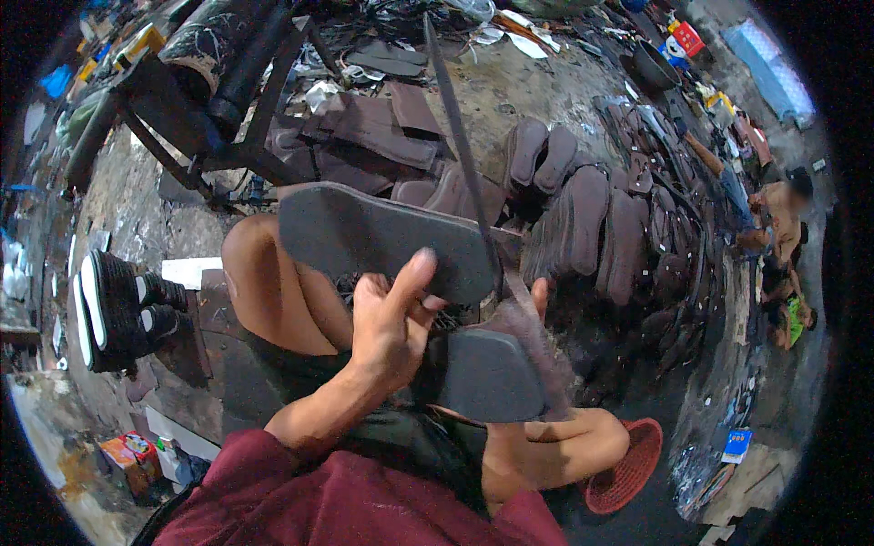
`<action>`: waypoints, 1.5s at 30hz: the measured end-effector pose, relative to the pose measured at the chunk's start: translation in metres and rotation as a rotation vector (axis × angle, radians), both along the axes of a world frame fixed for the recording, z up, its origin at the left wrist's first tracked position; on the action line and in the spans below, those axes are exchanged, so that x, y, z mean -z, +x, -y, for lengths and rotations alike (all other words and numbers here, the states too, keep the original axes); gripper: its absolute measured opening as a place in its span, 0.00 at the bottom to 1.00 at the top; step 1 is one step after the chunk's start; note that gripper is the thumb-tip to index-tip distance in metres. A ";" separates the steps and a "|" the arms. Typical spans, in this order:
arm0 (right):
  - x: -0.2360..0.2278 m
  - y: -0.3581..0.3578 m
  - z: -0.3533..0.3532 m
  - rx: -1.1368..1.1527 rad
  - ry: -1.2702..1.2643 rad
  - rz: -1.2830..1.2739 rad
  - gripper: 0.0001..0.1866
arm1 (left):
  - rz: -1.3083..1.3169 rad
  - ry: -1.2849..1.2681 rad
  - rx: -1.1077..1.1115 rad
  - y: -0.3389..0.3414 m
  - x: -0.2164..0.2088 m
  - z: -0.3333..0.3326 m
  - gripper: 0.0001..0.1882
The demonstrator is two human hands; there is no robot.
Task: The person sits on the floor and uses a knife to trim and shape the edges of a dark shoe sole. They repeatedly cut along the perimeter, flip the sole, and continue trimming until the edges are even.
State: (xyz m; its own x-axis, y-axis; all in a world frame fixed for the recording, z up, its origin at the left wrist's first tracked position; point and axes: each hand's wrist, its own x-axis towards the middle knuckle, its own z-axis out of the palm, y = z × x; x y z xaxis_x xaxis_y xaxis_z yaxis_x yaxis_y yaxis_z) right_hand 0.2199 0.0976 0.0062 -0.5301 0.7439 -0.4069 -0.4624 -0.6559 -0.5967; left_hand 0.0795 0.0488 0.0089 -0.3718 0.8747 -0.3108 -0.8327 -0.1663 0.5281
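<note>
My left hand point(396, 318) is closed round the near edge of a large dark grey shoe sole point(364, 232), its thumb lying flat on the upper face. A smaller-looking grey sole point(487, 378) sits closer to me, over my right forearm. My right hand point(540, 297) is mostly hidden behind that sole; one digit sticks up past its far side, and the hand appears to grip it. A long, narrow brown strip point(460, 136) runs from the far side down past the large sole's right end. Its lower part, near my right hand, is smeared by motion.
Brown soles point(583, 218) lie stacked in rows at the right. Flat brown sheets point(373, 127) are spread beyond my knees, beside a black metal frame point(209, 155). Black-and-white sandals point(114, 309) stand at the left, a red basket point(628, 469) at lower right. Other people point(787, 227) sit far right.
</note>
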 end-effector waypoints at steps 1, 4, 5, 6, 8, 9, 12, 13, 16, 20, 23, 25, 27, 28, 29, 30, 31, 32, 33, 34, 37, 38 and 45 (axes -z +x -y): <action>0.001 0.001 0.001 0.023 -0.040 -0.002 0.32 | -0.017 -0.224 -0.022 -0.001 -0.010 -0.011 0.19; 0.015 0.007 0.030 0.104 0.115 0.421 0.30 | 0.148 -0.059 0.044 -0.007 -0.014 -0.010 0.19; 0.029 0.017 0.044 0.152 0.450 0.651 0.27 | 0.152 -0.078 0.043 -0.011 -0.016 -0.009 0.19; 0.046 0.027 0.059 0.243 0.743 0.931 0.24 | 0.146 -0.100 0.032 -0.018 -0.017 -0.006 0.19; 0.068 0.052 0.082 0.292 1.287 1.195 0.22 | 0.114 -0.126 0.009 -0.020 -0.023 -0.006 0.17; 0.076 0.066 0.093 0.240 1.302 1.237 0.22 | 0.035 -0.172 0.060 -0.022 -0.018 -0.001 0.16; 0.067 0.081 0.101 0.077 1.350 1.300 0.20 | -0.061 -0.215 0.092 -0.019 -0.002 0.013 0.14; 0.058 0.082 0.100 0.031 1.366 1.309 0.19 | -0.074 -0.209 0.083 -0.015 0.000 0.014 0.13; 0.025 0.075 0.096 -0.164 1.221 1.256 0.23 | -0.152 -0.178 0.116 -0.019 0.017 0.033 0.12; 0.017 0.068 0.088 -0.290 1.165 1.102 0.25 | -0.084 -0.232 0.099 -0.018 0.055 0.056 0.15; 0.023 0.046 0.079 -0.304 1.246 1.035 0.24 | -0.236 -0.406 -0.033 -0.007 0.055 0.067 0.15; 0.033 0.027 0.070 -0.332 1.314 0.989 0.22 | -0.146 -0.402 -0.023 -0.006 0.054 0.073 0.16; 0.039 0.009 0.068 -0.317 1.263 0.967 0.22 | -0.141 -0.374 0.039 -0.006 0.055 0.074 0.17; 0.041 0.000 0.066 -0.307 1.227 0.926 0.22 | -0.132 -0.375 0.006 -0.008 0.056 0.075 0.18; 0.041 -0.007 0.064 -0.298 1.189 0.884 0.22 | -0.122 -0.377 -0.027 -0.008 0.061 0.077 0.19; 0.034 -0.003 0.067 -0.347 1.161 0.868 0.21 | -0.113 -0.379 -0.061 -0.010 0.063 0.078 0.20; 0.039 0.006 0.074 -0.338 1.161 0.868 0.21 | -0.058 -0.431 -0.028 -0.014 0.058 0.077 0.21; 0.045 0.024 0.082 -0.317 1.163 0.890 0.21 | 0.006 -0.470 0.024 -0.015 0.045 0.072 0.22; 0.055 0.040 0.087 -0.303 1.167 0.897 0.21 | 0.065 -0.515 0.063 -0.016 0.035 0.069 0.23; 0.064 0.058 0.091 -0.265 1.207 0.872 0.20 | 0.016 -0.549 0.058 -0.017 0.025 0.064 0.24; 0.062 0.094 0.104 -0.368 1.112 0.907 0.19 | 0.054 -0.531 0.037 -0.019 0.038 0.066 0.25; 0.060 0.097 0.105 -0.432 1.047 0.935 0.19 | 0.020 -0.533 0.016 -0.019 0.037 0.066 0.25; 0.080 0.020 0.075 -0.308 1.210 0.985 0.22 | -0.200 -0.520 0.065 -0.014 0.047 0.073 0.22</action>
